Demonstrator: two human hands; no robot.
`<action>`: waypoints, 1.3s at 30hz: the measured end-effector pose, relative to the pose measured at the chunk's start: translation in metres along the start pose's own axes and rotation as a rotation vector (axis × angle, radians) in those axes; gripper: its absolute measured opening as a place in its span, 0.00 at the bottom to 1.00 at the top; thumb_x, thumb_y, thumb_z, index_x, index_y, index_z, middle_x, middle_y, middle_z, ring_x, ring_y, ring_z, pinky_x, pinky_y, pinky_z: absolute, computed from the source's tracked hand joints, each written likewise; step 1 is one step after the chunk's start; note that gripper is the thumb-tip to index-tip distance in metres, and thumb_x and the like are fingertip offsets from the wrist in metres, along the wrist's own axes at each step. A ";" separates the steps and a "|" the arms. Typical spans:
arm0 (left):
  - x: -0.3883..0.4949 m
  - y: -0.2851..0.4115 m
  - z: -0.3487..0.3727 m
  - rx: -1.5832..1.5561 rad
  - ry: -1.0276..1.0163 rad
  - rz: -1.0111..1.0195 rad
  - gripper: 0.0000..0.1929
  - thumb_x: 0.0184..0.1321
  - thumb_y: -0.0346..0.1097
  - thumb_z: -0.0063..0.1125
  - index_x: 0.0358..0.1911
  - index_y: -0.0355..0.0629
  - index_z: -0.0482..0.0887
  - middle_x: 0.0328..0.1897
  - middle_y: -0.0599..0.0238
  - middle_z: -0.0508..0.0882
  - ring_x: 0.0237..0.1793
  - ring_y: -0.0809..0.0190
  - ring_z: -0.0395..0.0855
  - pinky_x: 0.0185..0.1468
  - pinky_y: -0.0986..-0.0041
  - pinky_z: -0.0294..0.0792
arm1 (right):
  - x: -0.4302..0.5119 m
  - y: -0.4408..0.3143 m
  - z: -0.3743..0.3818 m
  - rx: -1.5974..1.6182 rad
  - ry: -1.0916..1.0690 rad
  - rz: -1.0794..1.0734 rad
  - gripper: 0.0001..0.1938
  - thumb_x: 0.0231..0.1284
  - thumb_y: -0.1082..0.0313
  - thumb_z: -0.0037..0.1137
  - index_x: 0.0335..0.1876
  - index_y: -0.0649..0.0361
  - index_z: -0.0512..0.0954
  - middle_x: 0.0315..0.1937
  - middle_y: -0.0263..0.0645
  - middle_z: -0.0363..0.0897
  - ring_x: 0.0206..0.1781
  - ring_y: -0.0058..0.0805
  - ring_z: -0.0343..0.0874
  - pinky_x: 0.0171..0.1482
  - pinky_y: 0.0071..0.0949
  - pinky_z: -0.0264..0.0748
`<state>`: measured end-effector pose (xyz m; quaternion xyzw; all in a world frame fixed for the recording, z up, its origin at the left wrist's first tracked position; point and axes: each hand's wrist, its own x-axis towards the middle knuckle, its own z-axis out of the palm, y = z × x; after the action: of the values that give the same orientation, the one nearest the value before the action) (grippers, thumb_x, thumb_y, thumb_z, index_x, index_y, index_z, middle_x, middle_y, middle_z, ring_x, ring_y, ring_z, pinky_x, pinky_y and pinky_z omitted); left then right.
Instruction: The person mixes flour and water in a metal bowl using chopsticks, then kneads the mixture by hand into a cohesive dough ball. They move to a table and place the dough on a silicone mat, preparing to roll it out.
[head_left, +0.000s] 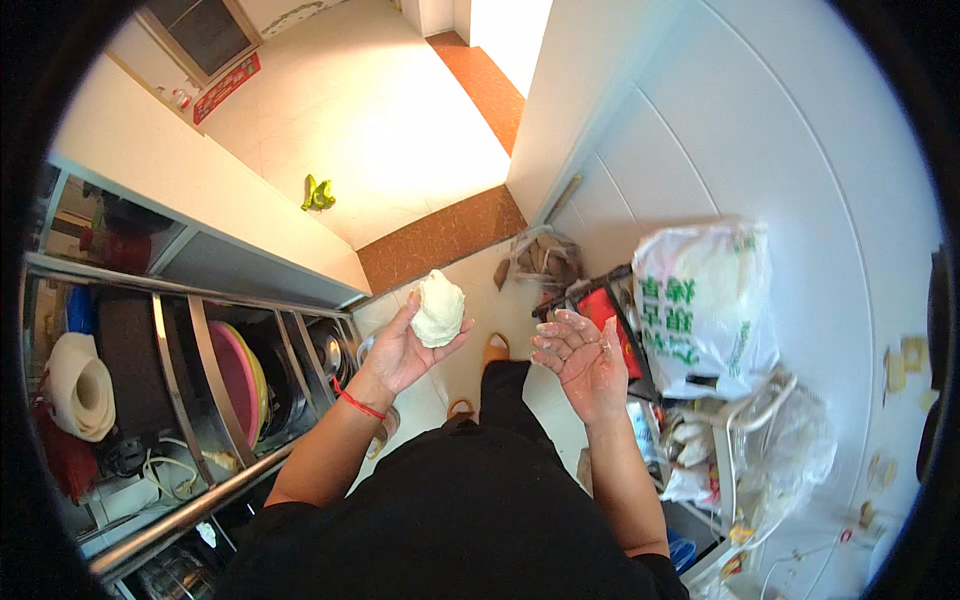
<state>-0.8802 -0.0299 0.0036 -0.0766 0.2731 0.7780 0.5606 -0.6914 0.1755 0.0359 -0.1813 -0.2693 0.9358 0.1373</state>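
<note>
A rounded lump of pale dough (439, 309) rests in my left hand (405, 349), held by the thumb and fingers in front of my body. A red cord bracelet (358, 400) circles that wrist. My right hand (585, 360) is raised apart from the dough, palm up and fingers spread, with nothing in it. White flour or dough residue coats its fingertips and palm. Below both hands I see the tiled floor and my feet in tan slippers (496, 349).
A metal-framed rack (174, 375) at left holds basins (238, 382) and a paper-like roll (86, 390). At right, a shelf (724, 465) carries a printed white plastic bag (705, 307). Ahead are a bag of root vegetables (546, 255), a brown threshold (442, 238) and green peppers (319, 193).
</note>
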 end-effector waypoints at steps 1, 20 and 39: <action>0.013 0.010 -0.001 0.004 -0.009 0.028 0.31 0.70 0.57 0.47 0.68 0.43 0.65 0.67 0.48 0.74 0.64 0.42 0.75 0.68 0.53 0.69 | 0.017 -0.004 0.000 0.020 -0.018 0.026 0.33 0.76 0.38 0.27 0.60 0.63 0.73 0.52 0.50 0.80 0.56 0.45 0.79 0.59 0.45 0.74; 0.178 0.303 -0.014 0.026 0.011 0.421 0.32 0.76 0.57 0.30 0.73 0.39 0.56 0.72 0.49 0.68 0.69 0.40 0.68 0.71 0.51 0.65 | 0.498 -0.018 0.095 0.022 -0.218 0.351 0.34 0.76 0.39 0.27 0.59 0.67 0.72 0.49 0.50 0.80 0.53 0.43 0.80 0.57 0.42 0.76; 0.564 0.599 0.100 0.033 -0.152 -0.113 0.37 0.73 0.64 0.29 0.71 0.38 0.60 0.72 0.46 0.67 0.68 0.38 0.69 0.69 0.49 0.66 | 0.817 -0.159 0.062 0.270 0.139 -0.067 0.32 0.75 0.38 0.32 0.57 0.64 0.73 0.47 0.48 0.81 0.51 0.42 0.80 0.57 0.42 0.76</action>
<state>-1.6121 0.3566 0.0511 -0.0232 0.2378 0.7440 0.6240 -1.4244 0.5673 -0.0436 -0.2165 -0.1368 0.9437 0.2096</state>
